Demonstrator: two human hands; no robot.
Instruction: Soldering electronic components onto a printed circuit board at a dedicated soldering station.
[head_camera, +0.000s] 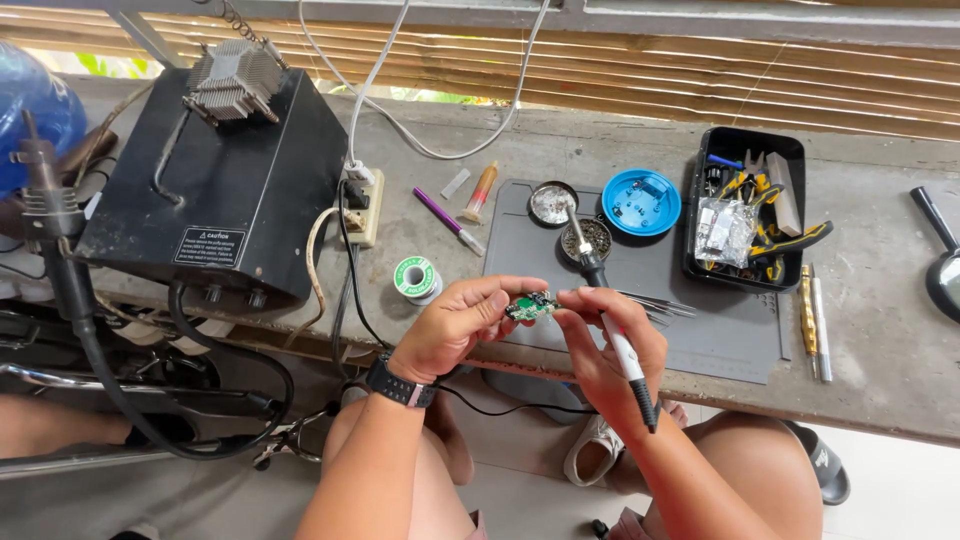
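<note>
Both hands are meeting above the grey mat's (700, 330) front edge: left hand (450, 325) pinching a small green circuit board (532, 305), right hand (610, 345) touching it while gripping a soldering iron (612, 320), 1 solder spool (416, 278) nearby.

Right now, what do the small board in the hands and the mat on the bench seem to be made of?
The small board, pinched between the left hand and the right hand, looks like rigid green circuit laminate with tiny mounted parts. The mat appears to be dark grey silicone or rubber: matte, thin, with rounded corners and moulded recesses. Neither can be confirmed from sight alone.
</note>
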